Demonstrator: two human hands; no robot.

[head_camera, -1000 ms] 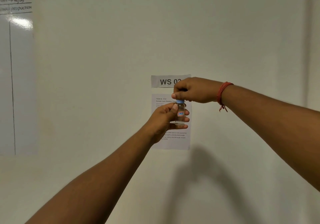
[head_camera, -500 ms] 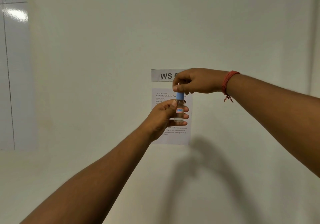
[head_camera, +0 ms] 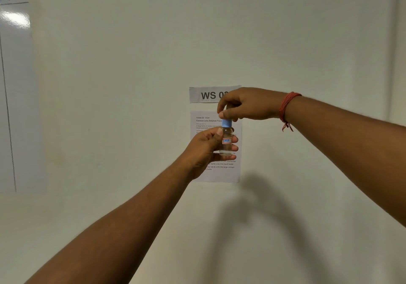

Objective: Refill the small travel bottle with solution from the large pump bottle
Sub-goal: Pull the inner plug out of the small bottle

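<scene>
Right hand: pinches the blue cap from above.
Left hand: wraps the small travel bottle, upright, at arm's length.
Key relation: cap directly under right fingers, in line with the bottle's long axis.
Pump bottle: not in view.

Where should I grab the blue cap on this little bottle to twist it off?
Pinch the blue cap around its round sides, coming from above, as the right hand does. The small bottle stands upright with the cap on top, while the left hand wraps the clear body below, likely steadying it.
</scene>
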